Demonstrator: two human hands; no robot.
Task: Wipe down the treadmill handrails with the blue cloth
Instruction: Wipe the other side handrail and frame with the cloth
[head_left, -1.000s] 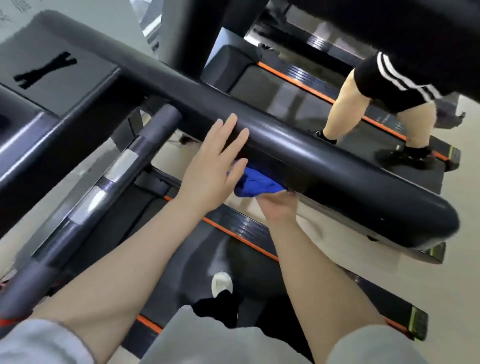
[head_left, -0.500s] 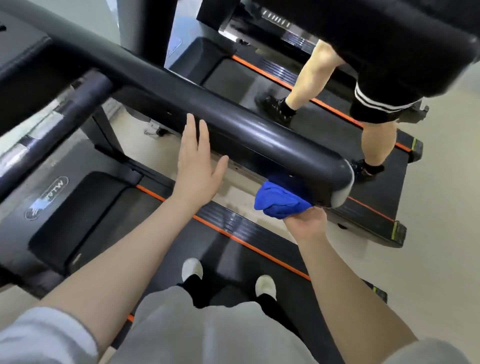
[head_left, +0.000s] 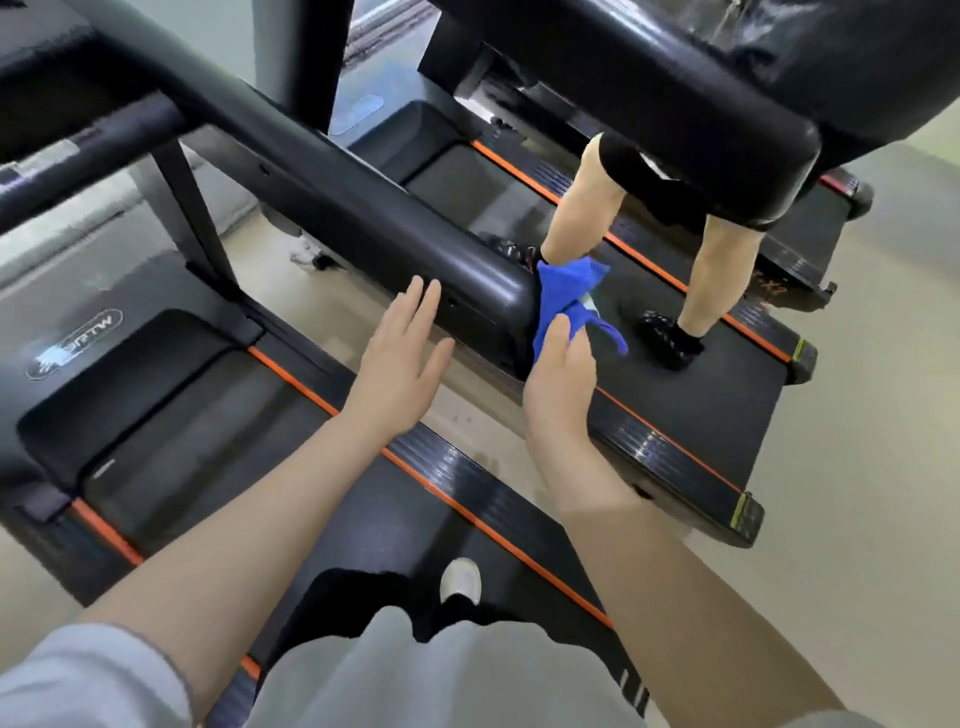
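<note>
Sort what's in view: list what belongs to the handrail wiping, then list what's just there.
In the job:
blue cloth
handrail, cloth at its end cap
right hand, holding the cloth
left hand, fingers straight beside the rail

Just there:
neighbouring treadmill
another person's legs on it
center grip bar

Partly blurred logo ending "RTW" on the treadmill motor cover (head_left: 130, 358).

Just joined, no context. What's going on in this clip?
A person on a treadmill is wiping its handrail with a blue cloth. The right hand grips the cloth and presses it against the rail's rounded end. The left hand is open, fingers straight, beside the rail's near side; I can't tell if it touches. Another person stands on the next treadmill.
</note>
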